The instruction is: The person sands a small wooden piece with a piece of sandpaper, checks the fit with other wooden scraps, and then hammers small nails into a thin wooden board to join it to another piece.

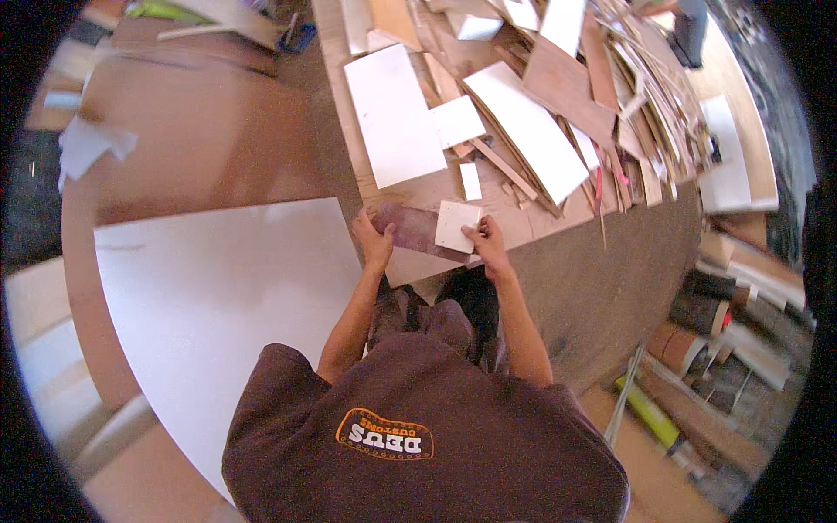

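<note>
My left hand grips the left end of a dark reddish-brown sheet that looks like sandpaper, thumb on top. A small, pale square wooden block lies over the sheet's right end. My right hand pinches the block at its right edge; whether those fingers also catch the sheet underneath is hidden. Both things are at the near edge of the wooden worktable, in front of my body.
Offcuts crowd the table: a large white panel, a long white board, a brown board and several thin strips. A big white sheet lies at my left. More scraps are on the right; another person's hand shows far right.
</note>
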A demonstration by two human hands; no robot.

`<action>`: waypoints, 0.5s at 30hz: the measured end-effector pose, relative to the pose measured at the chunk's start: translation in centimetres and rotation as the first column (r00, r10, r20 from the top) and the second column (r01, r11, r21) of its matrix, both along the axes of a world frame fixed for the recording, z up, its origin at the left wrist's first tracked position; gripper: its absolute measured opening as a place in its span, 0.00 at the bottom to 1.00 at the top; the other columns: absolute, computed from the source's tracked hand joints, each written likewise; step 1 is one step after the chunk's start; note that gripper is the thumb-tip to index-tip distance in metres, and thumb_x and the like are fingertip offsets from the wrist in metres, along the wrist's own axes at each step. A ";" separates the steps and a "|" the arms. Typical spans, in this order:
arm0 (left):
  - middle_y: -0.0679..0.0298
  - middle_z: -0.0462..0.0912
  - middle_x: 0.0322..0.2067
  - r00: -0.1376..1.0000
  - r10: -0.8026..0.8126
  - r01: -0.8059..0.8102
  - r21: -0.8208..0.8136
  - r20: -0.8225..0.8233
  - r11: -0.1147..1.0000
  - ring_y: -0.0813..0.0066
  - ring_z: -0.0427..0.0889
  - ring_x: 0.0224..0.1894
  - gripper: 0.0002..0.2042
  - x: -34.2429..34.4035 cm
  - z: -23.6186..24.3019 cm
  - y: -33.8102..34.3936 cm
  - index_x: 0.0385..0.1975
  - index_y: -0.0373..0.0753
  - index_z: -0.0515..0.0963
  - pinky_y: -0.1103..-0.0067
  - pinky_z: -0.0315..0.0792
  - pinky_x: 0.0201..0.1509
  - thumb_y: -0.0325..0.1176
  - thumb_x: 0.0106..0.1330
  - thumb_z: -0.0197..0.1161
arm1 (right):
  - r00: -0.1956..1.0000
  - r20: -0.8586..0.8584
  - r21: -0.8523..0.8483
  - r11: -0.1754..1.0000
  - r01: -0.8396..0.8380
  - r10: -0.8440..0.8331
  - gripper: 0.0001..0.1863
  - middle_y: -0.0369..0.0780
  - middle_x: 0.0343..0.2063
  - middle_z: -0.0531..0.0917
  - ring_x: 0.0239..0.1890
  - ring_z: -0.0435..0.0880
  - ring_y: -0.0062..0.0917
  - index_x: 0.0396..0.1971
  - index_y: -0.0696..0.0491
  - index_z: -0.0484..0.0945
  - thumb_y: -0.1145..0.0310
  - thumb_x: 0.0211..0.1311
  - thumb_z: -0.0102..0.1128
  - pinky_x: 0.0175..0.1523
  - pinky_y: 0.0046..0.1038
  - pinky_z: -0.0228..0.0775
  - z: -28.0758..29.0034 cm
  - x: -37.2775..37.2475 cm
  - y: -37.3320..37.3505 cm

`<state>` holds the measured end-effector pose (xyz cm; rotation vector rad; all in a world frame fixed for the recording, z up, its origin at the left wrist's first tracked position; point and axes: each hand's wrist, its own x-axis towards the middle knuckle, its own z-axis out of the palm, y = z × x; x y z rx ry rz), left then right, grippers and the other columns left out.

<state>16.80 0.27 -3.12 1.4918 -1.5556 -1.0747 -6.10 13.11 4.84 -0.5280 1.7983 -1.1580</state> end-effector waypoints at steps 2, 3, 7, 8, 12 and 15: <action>0.47 0.67 0.53 0.998 0.066 -0.067 0.052 0.013 0.996 0.49 0.66 0.56 0.34 -1.1 -1.0 0.7 0.59 0.39 0.65 0.60 0.60 0.63 0.28 0.49 0.73 | 0.969 -0.215 0.012 0.993 -0.121 0.121 0.16 0.36 0.29 0.75 0.30 0.76 0.21 0.37 0.53 0.72 0.63 0.57 0.69 0.31 0.22 0.69 -3.2 -0.9 -0.5; 0.48 0.67 0.53 0.987 0.055 -0.059 0.018 0.152 0.998 0.48 0.66 0.55 0.31 -1.0 -1.2 1.0 0.57 0.39 0.67 0.60 0.60 0.63 0.28 0.51 0.71 | 0.963 -0.208 0.033 0.985 -0.167 0.170 0.16 0.36 0.29 0.75 0.30 0.76 0.21 0.37 0.53 0.72 0.63 0.57 0.69 0.31 0.22 0.69 -3.6 -1.1 -1.0; 0.49 0.67 0.51 0.912 0.178 -0.132 -0.146 0.370 0.980 0.47 0.67 0.54 0.25 -2.1 0.5 1.5 0.53 0.41 0.72 0.58 0.59 0.62 0.29 0.53 0.69 | 0.938 -0.077 0.025 0.941 -0.338 0.339 0.17 0.35 0.28 0.75 0.29 0.76 0.19 0.38 0.54 0.73 0.61 0.56 0.69 0.25 0.21 0.68 -4.9 -2.6 -3.2; 0.49 0.67 0.51 0.893 0.244 -0.202 -0.147 0.378 0.968 0.47 0.67 0.54 0.25 -2.3 0.3 2.2 0.53 0.41 0.72 0.58 0.59 0.62 0.29 0.53 0.69 | 0.928 -0.072 0.038 0.931 -0.362 0.364 0.18 0.36 0.28 0.75 0.29 0.76 0.20 0.39 0.55 0.74 0.61 0.56 0.69 0.28 0.22 0.69 -4.3 -2.5 -4.0; 0.49 0.68 0.50 0.728 0.389 -0.296 -0.252 0.565 0.921 0.50 0.67 0.55 0.20 -4.1 -0.5 4.0 0.52 0.44 0.74 0.58 0.59 0.63 0.31 0.58 0.65 | 0.850 -0.236 -0.051 0.868 -0.494 0.471 0.20 0.39 0.32 0.79 0.32 0.78 0.24 0.43 0.59 0.75 0.63 0.57 0.68 0.38 0.28 0.71 -6.2 -2.9 -5.1; 0.50 0.67 0.52 0.652 0.422 -0.350 -0.244 0.630 0.904 0.51 0.65 0.58 0.18 -4.8 -1.5 5.7 0.53 0.42 0.74 0.59 0.59 0.65 0.32 0.63 0.60 | 0.775 -0.305 -0.019 0.810 -0.586 0.554 0.21 0.43 0.34 0.82 0.35 0.79 0.27 0.43 0.62 0.75 0.63 0.56 0.68 0.40 0.31 0.71 -5.8 -2.0 -5.4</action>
